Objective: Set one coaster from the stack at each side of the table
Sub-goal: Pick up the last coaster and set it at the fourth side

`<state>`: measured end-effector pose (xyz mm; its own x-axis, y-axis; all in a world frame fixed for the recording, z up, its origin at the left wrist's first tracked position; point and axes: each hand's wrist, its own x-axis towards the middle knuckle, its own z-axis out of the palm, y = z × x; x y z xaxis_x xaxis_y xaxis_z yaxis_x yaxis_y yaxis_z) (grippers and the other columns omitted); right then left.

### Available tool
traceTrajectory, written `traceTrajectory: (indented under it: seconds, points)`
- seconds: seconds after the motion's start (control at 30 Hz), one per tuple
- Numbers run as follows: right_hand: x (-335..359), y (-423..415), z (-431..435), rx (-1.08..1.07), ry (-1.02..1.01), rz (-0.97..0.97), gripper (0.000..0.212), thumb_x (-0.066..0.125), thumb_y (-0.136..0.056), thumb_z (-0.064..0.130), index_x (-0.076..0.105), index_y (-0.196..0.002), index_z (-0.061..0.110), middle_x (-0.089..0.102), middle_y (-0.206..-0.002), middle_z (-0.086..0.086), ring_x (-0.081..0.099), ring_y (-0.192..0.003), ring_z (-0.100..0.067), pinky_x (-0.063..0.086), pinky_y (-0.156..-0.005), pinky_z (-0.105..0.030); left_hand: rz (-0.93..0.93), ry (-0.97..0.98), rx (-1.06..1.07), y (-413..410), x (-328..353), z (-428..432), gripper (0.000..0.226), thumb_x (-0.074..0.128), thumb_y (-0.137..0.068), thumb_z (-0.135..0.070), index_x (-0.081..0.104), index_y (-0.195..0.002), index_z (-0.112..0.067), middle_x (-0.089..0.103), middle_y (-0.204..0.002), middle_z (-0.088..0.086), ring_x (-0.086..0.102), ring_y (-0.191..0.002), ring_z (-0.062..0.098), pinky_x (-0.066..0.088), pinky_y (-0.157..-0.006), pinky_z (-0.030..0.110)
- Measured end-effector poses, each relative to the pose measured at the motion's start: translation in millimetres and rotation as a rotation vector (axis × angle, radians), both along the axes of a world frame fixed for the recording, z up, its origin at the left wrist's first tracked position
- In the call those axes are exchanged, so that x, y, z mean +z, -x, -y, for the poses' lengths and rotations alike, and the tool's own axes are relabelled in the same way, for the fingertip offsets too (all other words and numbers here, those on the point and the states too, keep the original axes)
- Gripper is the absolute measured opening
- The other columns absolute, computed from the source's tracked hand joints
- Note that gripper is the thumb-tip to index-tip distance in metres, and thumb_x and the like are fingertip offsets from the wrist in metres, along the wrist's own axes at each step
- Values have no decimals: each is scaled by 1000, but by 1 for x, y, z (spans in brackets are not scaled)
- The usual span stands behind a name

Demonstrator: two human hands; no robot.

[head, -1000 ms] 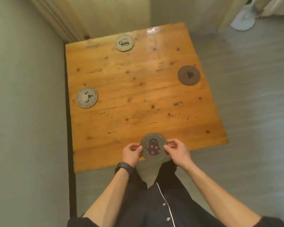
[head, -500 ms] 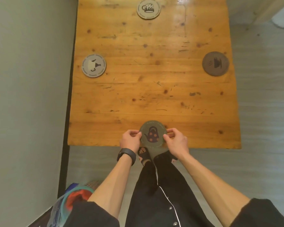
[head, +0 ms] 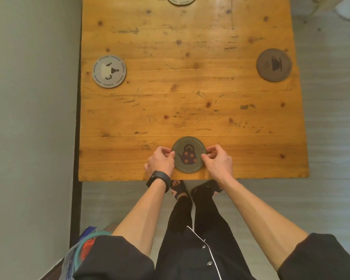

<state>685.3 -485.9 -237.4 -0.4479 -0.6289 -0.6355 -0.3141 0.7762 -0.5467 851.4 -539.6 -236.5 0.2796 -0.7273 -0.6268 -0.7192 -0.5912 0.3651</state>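
Note:
A dark green coaster with a teapot picture (head: 188,154) lies flat on the wooden table (head: 190,98) close to its near edge. My left hand (head: 161,161) pinches its left rim and my right hand (head: 215,160) pinches its right rim. A light grey coaster (head: 109,71) sits by the left edge. By the right edge is a brown coaster with a steaming cup (head: 274,64). At the far edge a pale coaster (head: 181,0) is cut off by the frame. No stack is in view.
A grey wall (head: 28,98) runs tight along the table's left side. Grey floor (head: 331,118) lies to the right and in front. My legs and sandalled feet (head: 190,190) stand just below the near edge. A colourful bag (head: 85,245) sits at the bottom left.
The teapot coaster has gone from over the table's near edge to flat on the tabletop, both hands still on it. The view has tilted down, so the far coaster now leaves the frame.

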Motion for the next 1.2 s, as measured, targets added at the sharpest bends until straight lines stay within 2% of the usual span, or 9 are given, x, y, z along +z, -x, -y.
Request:
traceTrajectory:
  seconds: [0.13, 0.2, 0.3, 0.43, 0.6, 0.97, 1.07, 1.13, 1.2]
  points:
    - [3, -4, -3, 11, 0, -33, 18, 66, -91, 27, 64, -107, 19, 66, -84, 7, 62, -86, -14, 43, -76, -27, 3, 13, -39, -2, 0, -3, 13, 61, -88, -43, 64, -94, -31, 70, -93, -14, 62, -101, 16, 38, -96, 38]
    - [3, -5, -3, 14, -2, -46, 18, 66, -91, 28, 63, -106, 19, 66, -85, 6, 62, -87, -16, 46, -77, -29, 9, 18, -48, -2, 0, -4, 14, 61, -89, -43, 64, -95, -31, 71, -95, -13, 62, -102, 16, 37, -96, 37]
    - [2, -6, -3, 25, -1, -66, 18, 65, -91, 28, 63, -106, 19, 67, -86, 5, 62, -89, -18, 47, -79, -31, 29, 36, -73, -2, -1, -4, 13, 61, -89, -43, 63, -94, -32, 71, -94, -14, 62, -100, 15, 35, -94, 37]
    - [1, -7, -4, 36, 15, -87, 16, 65, -92, 27, 62, -106, 19, 67, -87, 3, 60, -86, -16, 40, -75, -27, 58, 101, -126, -2, -8, -9, 11, 60, -89, -44, 60, -94, -34, 70, -92, -14, 62, -98, 15, 34, -90, 37]
    - [0, -8, -4, 41, 8, -94, 14, 64, -93, 27, 61, -105, 20, 66, -87, 4, 59, -85, -16, 40, -74, -27, 79, 159, -176, -4, -13, -14, 12, 58, -90, -45, 60, -98, -37, 70, -93, -12, 62, -97, 17, 36, -88, 37]
    - [-4, -12, -7, 11, 8, -135, 15, 63, -93, 27, 62, -105, 18, 66, -90, 3, 60, -89, -18, 43, -78, -30, 62, 184, -148, -4, -13, -15, 9, 58, -91, -45, 60, -96, -38, 70, -92, -12, 61, -97, 15, 34, -88, 35]
    - [-5, -12, -8, 42, 25, -148, 15, 62, -94, 28, 61, -105, 19, 66, -90, 3, 59, -88, -18, 40, -77, -29, 97, 215, -244, -4, -14, -17, 15, 56, -92, -44, 59, -106, -38, 67, -96, -11, 59, -98, 16, 35, -88, 35]
    - [-8, -13, -11, 62, 55, -165, 15, 62, -94, 28, 61, -106, 19, 66, -89, 2, 59, -88, -18, 41, -76, -29, 157, 260, -360, -5, -15, -19, 26, 56, -93, -42, 56, -119, -38, 62, -101, -8, 56, -97, 17, 35, -84, 33]
    - [-10, -14, -14, 74, 97, -185, 15, 62, -95, 28, 61, -107, 19, 65, -89, 2, 60, -88, -18, 42, -76, -30, 198, 322, -452, -6, -18, -20, 31, 58, -93, -38, 56, -124, -40, 59, -103, -6, 53, -94, 17, 35, -78, 31]
